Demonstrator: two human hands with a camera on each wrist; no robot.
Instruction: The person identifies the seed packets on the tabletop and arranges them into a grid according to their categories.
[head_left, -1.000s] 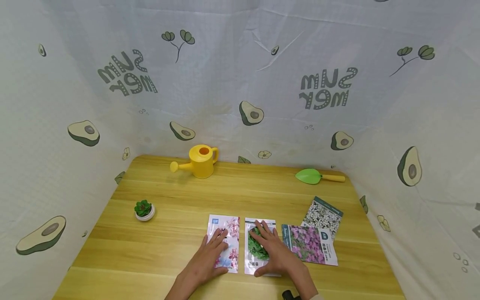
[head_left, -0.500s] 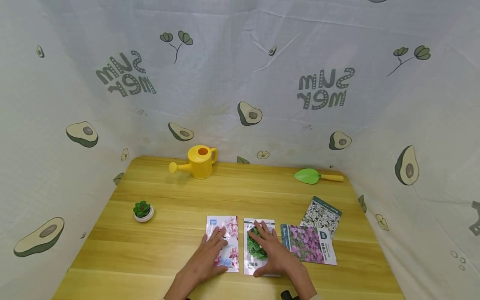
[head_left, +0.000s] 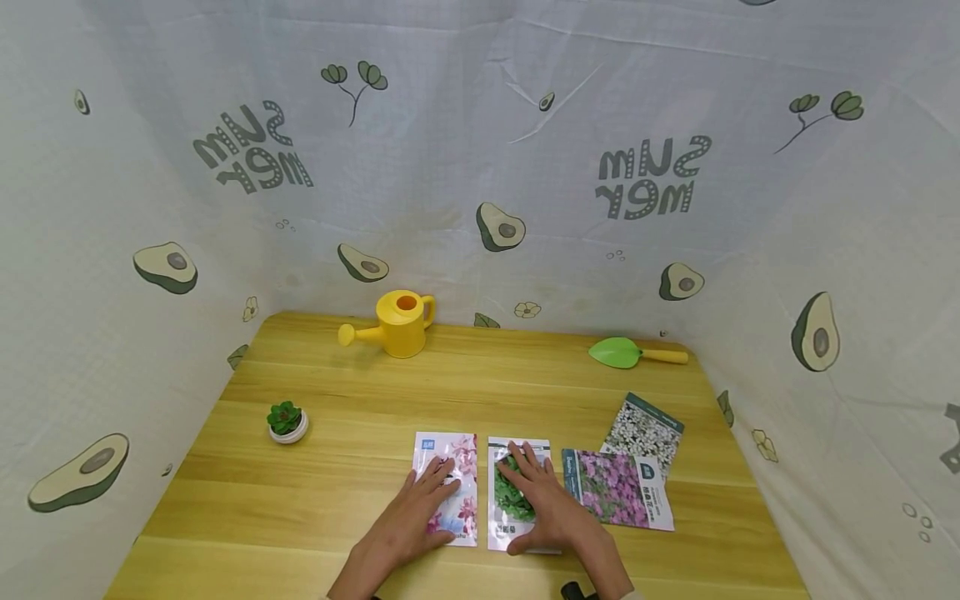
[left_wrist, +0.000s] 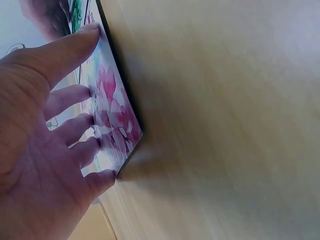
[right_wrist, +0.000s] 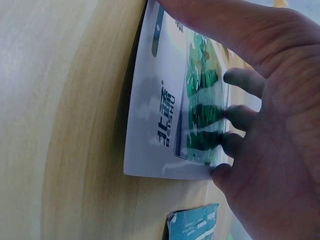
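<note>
Fingers spread, my left hand (head_left: 412, 517) rests its fingertips on a white seed packet (head_left: 465, 450) with pink flowers. In the left wrist view the thumb touches this flower packet (left_wrist: 115, 112) near its edge, and the other fingertips meet its printed face. My right hand (head_left: 551, 504) lies the same way on a second seed packet (head_left: 501, 531), showing green leaves. Seen from the right wrist, the green-leaf packet (right_wrist: 147, 135) lies flat under spread fingertips. Both packets are side by side on the wooden table (head_left: 337, 492), a narrow gap between them. The palms are raised off the packets.
Right of my right hand, a purple-flower packet (head_left: 615, 487) overlaps a white-flower packet (head_left: 645, 433). A green trowel (head_left: 618, 352) lies at the back right. A yellow watering can (head_left: 402, 325) stands at the back, a potted succulent (head_left: 287, 421) at left. A printed curtain (head_left: 450, 167) borders the table.
My left hand's fingers have shifted very slightly on the pink-flower packet, which sits a touch straighter. The right hand stays in place on the green-leaf packet.
</note>
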